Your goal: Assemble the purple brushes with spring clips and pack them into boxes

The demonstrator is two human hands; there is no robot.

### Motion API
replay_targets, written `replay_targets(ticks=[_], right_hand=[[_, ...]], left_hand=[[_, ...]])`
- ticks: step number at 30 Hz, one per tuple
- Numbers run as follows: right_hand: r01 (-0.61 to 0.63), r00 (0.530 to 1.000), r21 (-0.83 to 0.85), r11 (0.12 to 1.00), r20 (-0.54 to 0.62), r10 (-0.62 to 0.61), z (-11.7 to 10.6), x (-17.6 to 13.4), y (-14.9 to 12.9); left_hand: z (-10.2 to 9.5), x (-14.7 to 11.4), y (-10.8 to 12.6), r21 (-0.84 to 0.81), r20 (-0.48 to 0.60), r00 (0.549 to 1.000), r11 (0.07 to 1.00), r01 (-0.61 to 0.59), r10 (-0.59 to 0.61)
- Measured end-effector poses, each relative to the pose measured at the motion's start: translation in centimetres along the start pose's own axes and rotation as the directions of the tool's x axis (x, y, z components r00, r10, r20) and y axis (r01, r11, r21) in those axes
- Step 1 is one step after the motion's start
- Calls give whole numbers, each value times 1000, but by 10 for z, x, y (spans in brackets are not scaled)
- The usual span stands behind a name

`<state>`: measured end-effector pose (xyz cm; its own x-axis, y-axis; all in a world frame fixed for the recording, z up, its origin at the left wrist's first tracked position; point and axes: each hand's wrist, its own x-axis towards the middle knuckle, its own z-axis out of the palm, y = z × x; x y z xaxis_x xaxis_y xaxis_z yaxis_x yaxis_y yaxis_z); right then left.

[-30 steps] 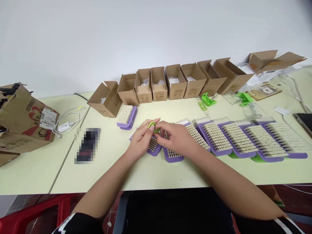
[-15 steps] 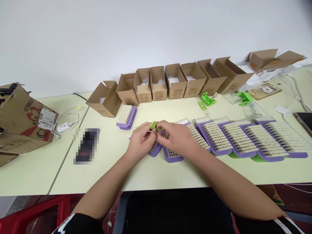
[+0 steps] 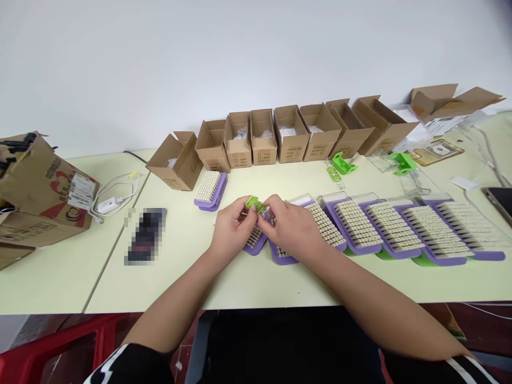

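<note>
My left hand [image 3: 232, 228] pinches a small green plastic piece [image 3: 253, 203] with slots between thumb and fingers. My right hand [image 3: 294, 225] is closed at the piece's right end, thumb and forefinger pressed to it. Something small and shiny shows by the right fingertips, too small to name. Beneath my hands sit purple-framed blocks with rows of pale pegs, one a purple block [image 3: 256, 244] partly covered by my left hand. Another purple block [image 3: 285, 259] lies under my right hand.
Open cardboard boxes [image 3: 262, 152] line the wall. More peg blocks [image 3: 394, 226] stand in a row at right. Green plastic parts [image 3: 343, 164] lie behind them. A lone peg block [image 3: 208, 189], a blurred dark object [image 3: 146, 237] and a white charger [image 3: 108, 205] are at left.
The green piece has turned in my fingers, and its slotted face now shows. My hands stay close together in nearly the same place. The view has shifted slightly.
</note>
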<state>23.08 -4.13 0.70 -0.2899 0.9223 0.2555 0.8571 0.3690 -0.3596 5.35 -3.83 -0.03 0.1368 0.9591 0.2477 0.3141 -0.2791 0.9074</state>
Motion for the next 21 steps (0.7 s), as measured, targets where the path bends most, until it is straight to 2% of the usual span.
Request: replay_targets(ticks=[8,13,17,21], right_hand=[[-36,995,-107,994,84,45,-5,4,-2],[-38,993,-70,997,111,46,-6,5,-3],[-89,988,136,987,139,70,-15,5,2],[-169,964,494,853,264,38,-33,7,17]], left_hand=[[0,1,-5,146,23,999,989,-36,33],[-1,4,-5,170,48,998,984,-42,34],[-5,5,-3,135,79,995,988,-74,64],[-11,8,0,81,142,988,994,-75,63]])
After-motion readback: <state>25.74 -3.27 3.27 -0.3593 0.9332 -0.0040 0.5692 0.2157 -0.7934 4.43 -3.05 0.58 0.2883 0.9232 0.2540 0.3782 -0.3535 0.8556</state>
